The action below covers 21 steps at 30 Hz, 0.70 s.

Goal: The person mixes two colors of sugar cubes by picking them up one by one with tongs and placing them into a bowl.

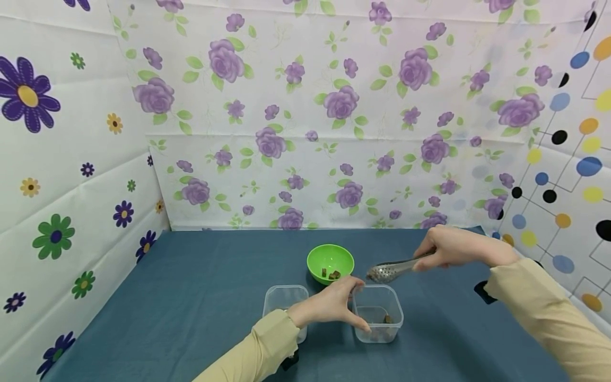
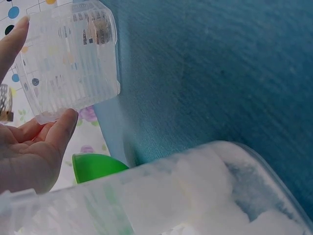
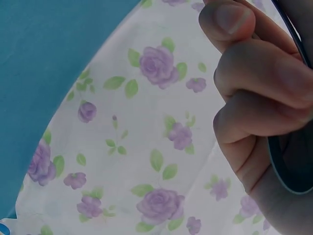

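Note:
My left hand (image 1: pixel 329 305) spans the left side of a clear plastic container (image 1: pixel 393 321), its thumb at the near edge and fingers at the far edge. A small brown cube (image 1: pixel 387 319) lies in that container. In my right hand (image 1: pixel 444 248) I grip metal tongs (image 1: pixel 384 272), their perforated ends above the container's far rim. The left wrist view shows a brown piece (image 2: pixel 7 116) at the tong tips. Behind the containers stands a green bowl (image 1: pixel 329 255) holding several brown cubes (image 1: pixel 334 275). The right wrist view has curled right fingers (image 3: pixel 259 73) around the tong handle.
A second clear container (image 1: pixel 286 291) stands to the left, partly hidden by my left hand and sleeve. White fluffy material (image 2: pixel 205 181) shows in it in the left wrist view. A blue cloth (image 1: pixel 215 297) covers the table, with patterned sheets (image 1: pixel 310 106) hanging behind and at both sides.

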Available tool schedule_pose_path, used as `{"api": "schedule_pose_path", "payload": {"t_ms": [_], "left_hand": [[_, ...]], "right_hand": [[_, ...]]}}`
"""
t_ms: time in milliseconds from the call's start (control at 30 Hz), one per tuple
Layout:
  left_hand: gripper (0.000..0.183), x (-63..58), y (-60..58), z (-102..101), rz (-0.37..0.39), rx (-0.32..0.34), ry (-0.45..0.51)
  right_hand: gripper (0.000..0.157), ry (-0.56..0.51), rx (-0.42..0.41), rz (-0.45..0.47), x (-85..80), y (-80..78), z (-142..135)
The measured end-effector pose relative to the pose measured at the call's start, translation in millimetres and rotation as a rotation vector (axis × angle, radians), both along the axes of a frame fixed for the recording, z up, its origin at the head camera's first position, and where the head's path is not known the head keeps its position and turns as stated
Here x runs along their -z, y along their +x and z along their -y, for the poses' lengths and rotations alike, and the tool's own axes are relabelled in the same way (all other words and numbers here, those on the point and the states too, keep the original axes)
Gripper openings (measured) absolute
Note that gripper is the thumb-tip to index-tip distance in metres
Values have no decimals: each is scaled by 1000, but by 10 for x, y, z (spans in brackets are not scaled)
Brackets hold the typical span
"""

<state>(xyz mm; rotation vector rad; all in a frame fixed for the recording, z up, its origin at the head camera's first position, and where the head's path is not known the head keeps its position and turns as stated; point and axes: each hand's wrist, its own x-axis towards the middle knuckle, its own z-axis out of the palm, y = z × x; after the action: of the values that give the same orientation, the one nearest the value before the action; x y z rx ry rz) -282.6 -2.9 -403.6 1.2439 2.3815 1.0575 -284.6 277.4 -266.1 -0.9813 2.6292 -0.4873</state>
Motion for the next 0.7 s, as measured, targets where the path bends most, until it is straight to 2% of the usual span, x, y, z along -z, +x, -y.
{"api": "schedule_pose_path", "payload": {"t_ms": [333,700], "left_hand": [[78,1,-9,0,6,-6,-6],[76,11,-19,-18,37,-18,-13]], "right_hand": [[36,-5,14,-38,-39,-203,138],[25,19,34,-87,180,-496,401]]}}
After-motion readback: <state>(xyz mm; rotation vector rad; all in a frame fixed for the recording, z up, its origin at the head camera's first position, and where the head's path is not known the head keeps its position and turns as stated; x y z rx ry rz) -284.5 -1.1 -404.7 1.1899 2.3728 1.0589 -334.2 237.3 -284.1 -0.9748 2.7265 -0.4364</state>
